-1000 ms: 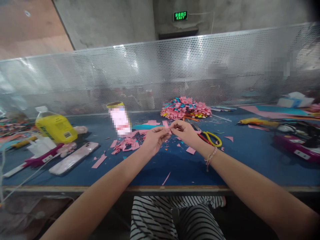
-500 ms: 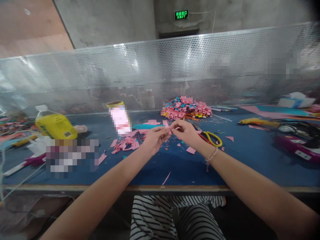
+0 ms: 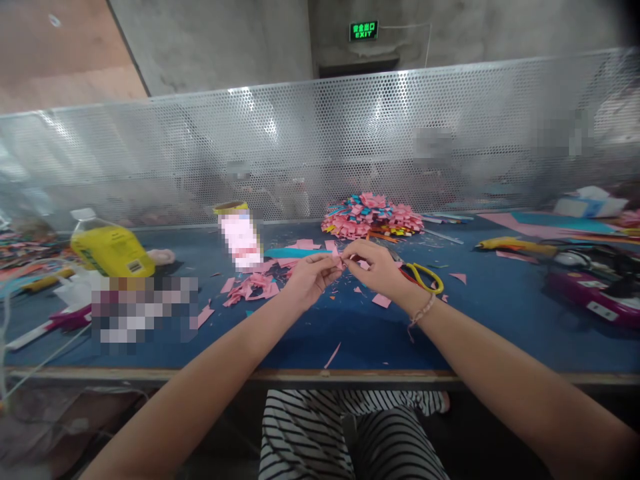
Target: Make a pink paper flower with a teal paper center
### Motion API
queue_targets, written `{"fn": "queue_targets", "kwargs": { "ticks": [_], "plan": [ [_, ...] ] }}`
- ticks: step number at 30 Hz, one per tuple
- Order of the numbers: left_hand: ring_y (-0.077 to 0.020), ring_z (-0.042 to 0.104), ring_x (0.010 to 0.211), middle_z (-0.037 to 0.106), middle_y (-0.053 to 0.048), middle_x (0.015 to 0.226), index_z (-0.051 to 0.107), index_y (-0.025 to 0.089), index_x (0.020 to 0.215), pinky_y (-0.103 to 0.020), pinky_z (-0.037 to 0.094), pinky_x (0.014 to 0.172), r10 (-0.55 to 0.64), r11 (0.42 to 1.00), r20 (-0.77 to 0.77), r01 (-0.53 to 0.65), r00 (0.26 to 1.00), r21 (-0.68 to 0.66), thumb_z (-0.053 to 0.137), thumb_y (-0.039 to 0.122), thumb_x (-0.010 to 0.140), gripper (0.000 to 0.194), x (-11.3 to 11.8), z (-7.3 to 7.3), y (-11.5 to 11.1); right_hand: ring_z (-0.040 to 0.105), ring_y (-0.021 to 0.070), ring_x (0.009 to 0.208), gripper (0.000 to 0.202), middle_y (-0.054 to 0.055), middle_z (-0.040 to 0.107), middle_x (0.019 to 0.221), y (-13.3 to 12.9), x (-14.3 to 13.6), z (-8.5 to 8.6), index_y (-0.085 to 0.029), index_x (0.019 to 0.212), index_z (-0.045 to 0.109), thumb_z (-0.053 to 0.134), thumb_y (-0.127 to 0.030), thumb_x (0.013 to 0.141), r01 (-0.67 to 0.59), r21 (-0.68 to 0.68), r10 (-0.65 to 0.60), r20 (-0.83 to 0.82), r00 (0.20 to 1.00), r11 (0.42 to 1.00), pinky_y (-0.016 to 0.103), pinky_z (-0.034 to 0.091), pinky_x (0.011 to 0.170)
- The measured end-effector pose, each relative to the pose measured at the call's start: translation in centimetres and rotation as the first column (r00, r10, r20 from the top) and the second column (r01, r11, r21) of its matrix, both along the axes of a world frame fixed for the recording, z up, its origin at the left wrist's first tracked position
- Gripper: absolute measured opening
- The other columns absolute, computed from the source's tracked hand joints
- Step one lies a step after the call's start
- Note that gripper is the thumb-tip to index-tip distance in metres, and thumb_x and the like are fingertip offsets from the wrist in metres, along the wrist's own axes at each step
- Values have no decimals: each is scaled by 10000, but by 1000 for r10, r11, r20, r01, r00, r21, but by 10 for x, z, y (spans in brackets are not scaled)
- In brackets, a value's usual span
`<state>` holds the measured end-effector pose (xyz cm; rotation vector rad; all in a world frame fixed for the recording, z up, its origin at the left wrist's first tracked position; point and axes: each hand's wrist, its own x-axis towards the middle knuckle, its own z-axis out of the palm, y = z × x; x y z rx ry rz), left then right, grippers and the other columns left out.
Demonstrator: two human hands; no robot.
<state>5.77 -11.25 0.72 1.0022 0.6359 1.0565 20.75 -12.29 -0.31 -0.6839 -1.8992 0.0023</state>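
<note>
Both hands meet over the middle of the blue table (image 3: 300,347). Between their fingertips is a small piece of pink paper (image 3: 336,256). My left hand (image 3: 311,280) pinches it from the left, and my right hand (image 3: 371,263) has thumb and finger closed on its right side. Beneath and left of the left hand lie loose pink paper scraps (image 3: 255,288) and a blue strip (image 3: 290,253). Scissors with yellow handles (image 3: 429,280) rest just beyond my right wrist, their blades partly hidden by the hand.
Farther back is a pile of pink, blue and yellow paper pieces (image 3: 373,217). A bottle of yellow liquid (image 3: 113,247) and a phone with a lit, blurred screen (image 3: 240,240) stand left. To the right are a yellow glue gun (image 3: 520,245) and a purple power strip (image 3: 595,300).
My right hand has shifted very slightly at the pink paper, with the wrist and bracelet a little to the left. The left hand has hardly moved.
</note>
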Motion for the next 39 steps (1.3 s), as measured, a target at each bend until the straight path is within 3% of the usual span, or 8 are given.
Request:
{"fn": "queue_targets", "kwargs": {
  "ticks": [5,12,21,33,35,39],
  "plan": [
    [-63,596,546,641,-19,586,631,87,625,-139,483,565,-39,999,13,40,999,-8,614,58,631,34,-1,2,-1,537,120,724,129,28,590,752,0,3,0,-185,780,550,460,-101,741,-1,116,-6,59,998,993,264,451,676],
    [-72,607,572,650,-28,608,639,86,652,-143,489,591,-89,996,31,89,996,17,590,41,641,67,-2,2,0,548,123,741,161,34,595,765,-4,5,2,-187,806,551,442,-85,745,2,156,-17,93,996,988,270,460,690],
    [-70,608,562,649,-27,602,634,85,657,-139,493,593,-42,999,52,43,998,-30,571,40,657,78,-2,2,1,546,138,816,176,64,606,832,-7,8,5,-170,878,575,448,-108,773,9,264,-57,174,983,964,293,466,744],
    [-52,579,527,635,-22,579,640,98,635,-137,476,582,-82,994,30,83,996,-65,580,55,649,75,-2,1,1,512,160,802,198,67,582,853,-9,17,12,-202,881,578,424,-130,779,-36,296,-89,399,913,954,334,448,717],
    [-52,575,530,635,-21,586,640,98,638,-142,473,585,-99,993,18,99,995,-58,592,65,641,58,-2,1,0,508,157,795,180,67,575,834,-11,15,12,-196,858,572,424,-130,778,-52,270,-52,364,930,961,322,441,707],
    [-44,557,510,610,0,555,625,98,628,-137,459,555,-95,995,6,95,995,-24,611,57,611,46,-1,3,-2,496,126,700,144,31,540,717,-11,8,11,-184,747,525,398,-132,789,1,96,-12,106,994,995,271,420,655]
  ]
}}
